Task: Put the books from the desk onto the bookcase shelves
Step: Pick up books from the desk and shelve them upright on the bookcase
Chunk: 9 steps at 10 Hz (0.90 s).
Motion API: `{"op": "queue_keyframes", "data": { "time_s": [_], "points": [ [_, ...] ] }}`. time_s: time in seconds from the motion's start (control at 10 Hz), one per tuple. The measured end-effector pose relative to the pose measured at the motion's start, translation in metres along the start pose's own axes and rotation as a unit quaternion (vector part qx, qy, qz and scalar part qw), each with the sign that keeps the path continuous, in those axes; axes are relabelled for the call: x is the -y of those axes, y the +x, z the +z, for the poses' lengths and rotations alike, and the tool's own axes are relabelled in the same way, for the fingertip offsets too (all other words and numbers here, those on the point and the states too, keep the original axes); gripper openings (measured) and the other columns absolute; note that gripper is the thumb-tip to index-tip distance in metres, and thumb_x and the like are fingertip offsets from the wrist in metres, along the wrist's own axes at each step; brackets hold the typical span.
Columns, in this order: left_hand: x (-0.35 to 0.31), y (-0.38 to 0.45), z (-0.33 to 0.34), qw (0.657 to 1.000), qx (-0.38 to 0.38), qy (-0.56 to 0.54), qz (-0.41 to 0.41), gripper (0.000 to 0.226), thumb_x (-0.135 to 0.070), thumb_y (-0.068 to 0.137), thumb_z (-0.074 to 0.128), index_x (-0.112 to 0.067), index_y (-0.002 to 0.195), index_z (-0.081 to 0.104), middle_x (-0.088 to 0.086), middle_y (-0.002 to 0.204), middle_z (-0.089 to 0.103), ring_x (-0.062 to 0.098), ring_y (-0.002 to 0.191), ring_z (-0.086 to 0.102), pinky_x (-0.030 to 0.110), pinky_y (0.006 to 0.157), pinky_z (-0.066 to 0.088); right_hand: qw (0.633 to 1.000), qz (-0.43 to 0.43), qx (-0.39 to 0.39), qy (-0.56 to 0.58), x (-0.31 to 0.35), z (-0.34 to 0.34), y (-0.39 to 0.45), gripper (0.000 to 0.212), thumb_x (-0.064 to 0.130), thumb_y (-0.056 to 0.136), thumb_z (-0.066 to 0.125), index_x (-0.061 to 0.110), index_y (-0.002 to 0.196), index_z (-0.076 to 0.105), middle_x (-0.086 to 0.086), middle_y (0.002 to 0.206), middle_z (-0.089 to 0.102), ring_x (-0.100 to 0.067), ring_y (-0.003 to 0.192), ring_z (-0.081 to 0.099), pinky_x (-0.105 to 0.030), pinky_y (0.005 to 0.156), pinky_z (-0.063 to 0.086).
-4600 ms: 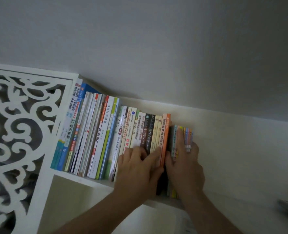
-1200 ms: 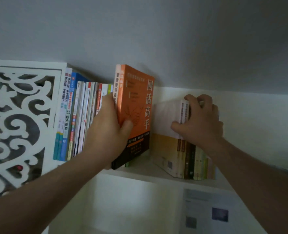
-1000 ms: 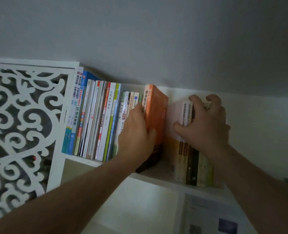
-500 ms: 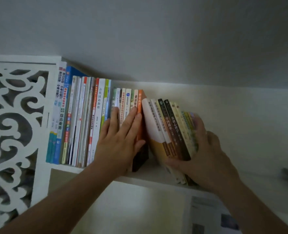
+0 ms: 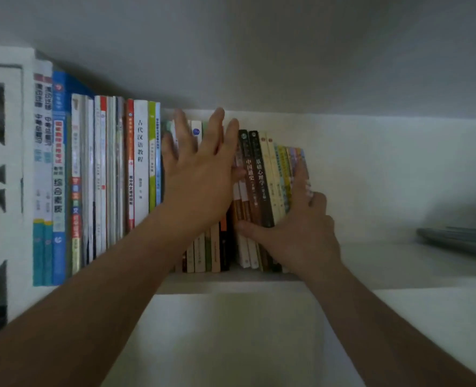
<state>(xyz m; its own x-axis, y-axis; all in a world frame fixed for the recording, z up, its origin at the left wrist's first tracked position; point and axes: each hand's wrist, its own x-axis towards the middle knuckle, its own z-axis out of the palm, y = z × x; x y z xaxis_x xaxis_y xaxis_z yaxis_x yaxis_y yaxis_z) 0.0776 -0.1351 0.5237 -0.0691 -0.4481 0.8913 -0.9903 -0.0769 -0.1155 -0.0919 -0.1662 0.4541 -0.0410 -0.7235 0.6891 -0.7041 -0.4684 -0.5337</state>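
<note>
Spine (image 5: pixel 260 174) lettering: "基础心理学"

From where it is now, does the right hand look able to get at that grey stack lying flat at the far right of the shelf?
Probably yes. The right hand rests on the leaning books, and the shelf between it and the grey stack looks bare, so nothing blocks a sideways reach.
</note>
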Motion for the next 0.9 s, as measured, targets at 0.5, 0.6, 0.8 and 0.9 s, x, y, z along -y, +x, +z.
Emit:
{"op": "queue_keyframes", "data": {
  "time_s": [0.5, 0.6, 0.8, 0.9],
  "points": [
    [-0.06, 0.039, 0.024, 0.974, -0.121, 0.064, 0.182, 0.053, -0.043, 0.11, 0.023, -0.019, 0.134, 0.064, 0.015, 0.116, 0.07, 0.038, 0.109, 0.056, 0.052, 0.102, 0.035, 0.997, -0.056, 0.011, -0.042, -0.019, 0.006, 0.008, 0.139, 0.099, 0.053, 0.067, 0.052, 0.157, -0.012, 0.004, 0.17, -0.003, -0.043, 0.14, 0.04, -0.058, 0.107, 0.048],
    [-0.063, 0.038, 0.024, 0.971, -0.126, 0.059, 0.192, 0.057, -0.048, 0.109, 0.023, -0.021, 0.145, 0.058, 0.017, 0.126, 0.067, 0.042, 0.116, 0.054, 0.055, 0.108, 0.035, 0.997, -0.057, 0.041, -0.042, -0.022, 0.003, 0.006, 0.134, 0.097, 0.06, 0.066, 0.055, 0.155, -0.02, 0.002, 0.171, -0.014, -0.048, 0.142, 0.039, -0.058, 0.113, 0.043],
    [-0.044, 0.023, 0.051, 0.974, -0.118, 0.034, 0.189, 0.069, -0.07, 0.101, 0.013, -0.035, 0.156, 0.036, 0.01, 0.157, 0.044, 0.042, 0.145, 0.034, 0.063, 0.118, 0.026, 0.976, -0.101, 0.054, -0.184, -0.057, -0.016, -0.041, 0.092, 0.078, 0.095, 0.044, 0.043, 0.165, -0.004, -0.012, 0.155, 0.034, -0.04, 0.113, 0.061, -0.044, 0.092, 0.048],
    [0.055, 0.072, 0.153, 0.937, -0.068, -0.23, 0.252, 0.061, -0.062, 0.104, 0.023, -0.033, 0.15, 0.049, 0.006, 0.152, 0.05, 0.035, 0.14, 0.042, 0.056, 0.115, 0.033, 0.954, -0.177, -0.023, -0.242, -0.097, -0.021, -0.086, 0.077, 0.066, 0.097, 0.052, 0.021, 0.159, 0.041, -0.009, 0.146, 0.053, -0.035, 0.123, 0.056, -0.047, 0.103, 0.04]
  ]
}}
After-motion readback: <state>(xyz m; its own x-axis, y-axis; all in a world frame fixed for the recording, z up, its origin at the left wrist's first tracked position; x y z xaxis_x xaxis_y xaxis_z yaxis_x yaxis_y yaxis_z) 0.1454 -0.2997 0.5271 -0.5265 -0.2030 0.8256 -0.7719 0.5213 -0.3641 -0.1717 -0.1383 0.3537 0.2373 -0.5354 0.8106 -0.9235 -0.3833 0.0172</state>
